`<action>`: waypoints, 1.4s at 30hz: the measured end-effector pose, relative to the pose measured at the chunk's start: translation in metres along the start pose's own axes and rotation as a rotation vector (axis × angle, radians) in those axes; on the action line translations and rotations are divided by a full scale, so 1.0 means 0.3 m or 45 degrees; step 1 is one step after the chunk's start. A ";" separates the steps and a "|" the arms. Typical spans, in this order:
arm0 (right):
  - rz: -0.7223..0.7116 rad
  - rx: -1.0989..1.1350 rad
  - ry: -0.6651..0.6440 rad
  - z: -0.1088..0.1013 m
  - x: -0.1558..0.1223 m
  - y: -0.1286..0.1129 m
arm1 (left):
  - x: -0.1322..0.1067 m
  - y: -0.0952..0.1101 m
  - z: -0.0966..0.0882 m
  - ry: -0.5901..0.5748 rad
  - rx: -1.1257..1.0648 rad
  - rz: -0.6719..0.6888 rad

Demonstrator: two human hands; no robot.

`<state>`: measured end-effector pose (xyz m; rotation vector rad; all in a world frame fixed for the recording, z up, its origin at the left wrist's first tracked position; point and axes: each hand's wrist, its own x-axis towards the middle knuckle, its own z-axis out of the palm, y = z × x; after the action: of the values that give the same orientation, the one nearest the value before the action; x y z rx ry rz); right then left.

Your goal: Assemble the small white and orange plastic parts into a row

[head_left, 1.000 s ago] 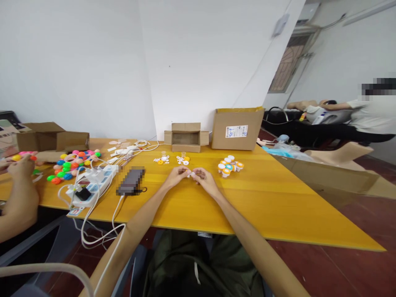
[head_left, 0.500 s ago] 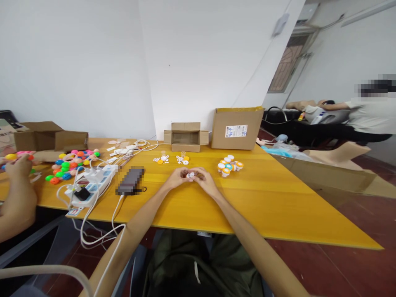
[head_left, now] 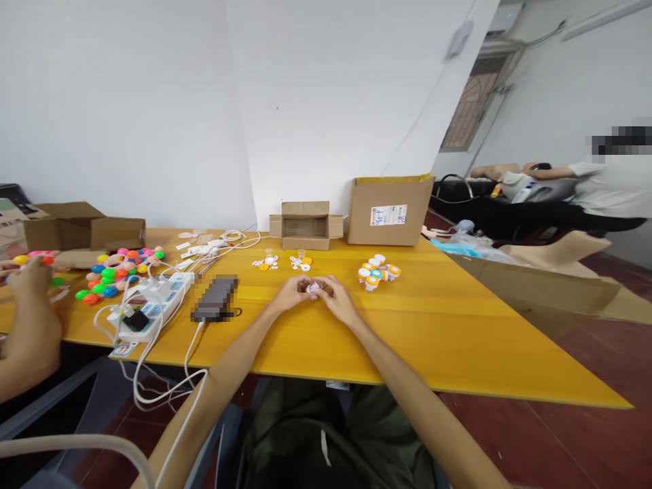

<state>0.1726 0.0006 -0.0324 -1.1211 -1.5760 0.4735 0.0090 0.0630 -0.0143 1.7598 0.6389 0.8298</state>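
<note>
My left hand [head_left: 293, 293] and my right hand [head_left: 336, 299] meet over the middle of the yellow table [head_left: 407, 339]. Between their curled fingers is a small white plastic piece [head_left: 314, 288], gripped from both sides; its exact kind is too small to make out. Beyond my hands lie two little groups of white and orange parts [head_left: 265, 263], each with a clear cup [head_left: 302, 254]. To the right of my hands is a cluster of white pieces with orange and teal rings [head_left: 377, 274].
An open small carton [head_left: 305, 243] and a large cardboard box [head_left: 390, 224] stand by the wall. At left are a phone [head_left: 218, 299], a power strip [head_left: 157, 305] with cables, and colourful balls [head_left: 109, 272]. A co-worker's hand [head_left: 33, 275] is at the far left; another person [head_left: 611, 183] sits far right.
My hands stay in almost the same place, with the fingers shifting slightly around the white piece. The co-worker's hand at the far left has moved a little.
</note>
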 end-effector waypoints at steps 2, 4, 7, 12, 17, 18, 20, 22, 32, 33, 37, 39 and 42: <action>-0.041 0.001 -0.027 0.001 -0.001 -0.001 | 0.000 0.002 0.001 0.002 -0.020 0.007; -0.063 -0.007 -0.035 0.004 -0.003 -0.001 | 0.000 0.003 0.002 0.013 -0.038 0.011; -0.009 -0.042 0.016 0.010 -0.006 0.002 | 0.001 -0.001 0.002 0.053 -0.049 0.002; 0.071 -0.139 0.088 0.016 -0.011 0.013 | 0.004 -0.009 0.000 0.081 0.003 -0.007; -0.020 -0.161 0.028 0.015 -0.012 0.008 | 0.005 -0.014 -0.004 0.059 0.017 0.012; -0.034 -0.156 0.020 0.017 -0.013 0.006 | 0.006 -0.016 -0.005 0.054 0.012 0.015; -0.038 -0.143 0.013 0.020 -0.014 0.003 | 0.009 -0.021 -0.007 0.053 0.004 0.020; -0.012 -0.133 0.021 0.024 -0.016 0.004 | 0.011 -0.024 -0.008 0.055 0.003 0.023; 0.047 -0.160 0.021 0.017 -0.014 -0.005 | 0.003 -0.007 -0.005 0.041 0.015 0.008; 0.047 -0.161 0.018 0.016 -0.014 -0.007 | 0.004 -0.008 -0.005 0.038 0.011 0.008; 0.035 -0.146 0.014 0.015 -0.016 -0.004 | 0.009 -0.015 -0.005 0.032 -0.003 0.008; 0.037 -0.140 0.017 0.016 -0.016 0.001 | 0.010 -0.016 -0.004 0.020 -0.013 0.005; 0.048 -0.125 0.025 0.018 -0.015 0.008 | 0.009 -0.013 -0.001 0.020 -0.007 0.007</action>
<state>0.1687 -0.0007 -0.0384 -1.2279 -1.5772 0.4124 0.0101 0.0664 -0.0173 1.7524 0.6414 0.8493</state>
